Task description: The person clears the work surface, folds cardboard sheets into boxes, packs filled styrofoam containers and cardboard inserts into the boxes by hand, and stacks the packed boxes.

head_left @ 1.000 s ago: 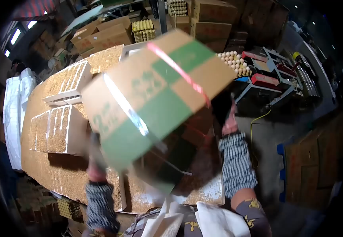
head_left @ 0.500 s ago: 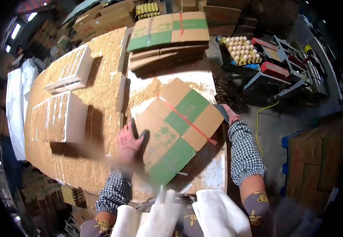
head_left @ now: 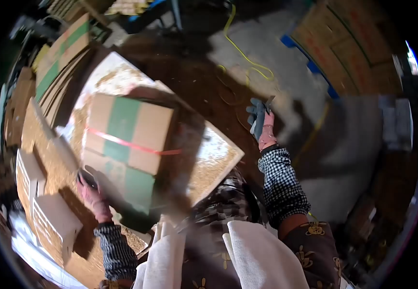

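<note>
A cardboard carton (head_left: 147,129) with green bands and a red strap lies on the white, sawdust-strewn board in front of me. My left hand (head_left: 93,195), in a pink glove with a dark palm, is at the carton's left side with its fingers apart; whether it presses on the carton is unclear. Off to the right, away from the carton, my right hand (head_left: 263,121) hangs over the floor. Its gloved fingers are curled round something mostly hidden; a small flat blade-like tip sticks out near the top. The carton's near end is blurred.
Flattened cartons (head_left: 62,62) are stacked beyond the carton at upper left. White slotted blocks (head_left: 57,221) stand on the sawdust at left. A yellow cable (head_left: 240,45) runs over the floor. Stacked boxes (head_left: 348,43) sit on a blue pallet at upper right.
My view has swung to the right. My right hand has left the carton's right edge and is now apart from it, fingers curled. My left hand stays at the carton's left side.
</note>
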Demonstrator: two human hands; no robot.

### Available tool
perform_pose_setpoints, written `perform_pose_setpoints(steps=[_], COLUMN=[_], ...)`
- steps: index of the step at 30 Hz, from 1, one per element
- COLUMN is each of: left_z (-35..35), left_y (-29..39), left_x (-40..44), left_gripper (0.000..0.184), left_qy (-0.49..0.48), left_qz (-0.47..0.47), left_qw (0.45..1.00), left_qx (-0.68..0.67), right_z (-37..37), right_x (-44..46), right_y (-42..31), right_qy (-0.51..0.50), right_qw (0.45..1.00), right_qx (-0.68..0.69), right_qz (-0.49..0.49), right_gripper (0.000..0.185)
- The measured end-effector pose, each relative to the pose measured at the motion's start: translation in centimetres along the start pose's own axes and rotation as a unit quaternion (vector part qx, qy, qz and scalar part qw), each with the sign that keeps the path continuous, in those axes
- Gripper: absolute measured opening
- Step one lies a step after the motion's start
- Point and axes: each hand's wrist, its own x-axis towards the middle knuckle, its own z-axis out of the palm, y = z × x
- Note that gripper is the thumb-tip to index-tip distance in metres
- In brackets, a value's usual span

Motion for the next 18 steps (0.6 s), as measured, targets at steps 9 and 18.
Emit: perform_pose_setpoints(steps=[9, 18], left_z=[3.8, 2.9], left_y=[15.6, 19.2], left_x=[3.7, 3.0], left_gripper=[0.05, 0.058], left_qy=[-0.03, -0.066], left_qz=[-0.01, -0.106], left_qw=[0.996, 0.984], left_qx=[-0.082, -0.124], right_z=[-8.7, 2.0], right_x=[8.6, 13.8], right_y=[18.2, 35.4], right_qy=[-0.053, -0.304], right_qw=[0.983, 0.856], right_qx=[-0.013, -0.372], right_qz=[0.176, 0.19], right_gripper=[0.019, 0.025])
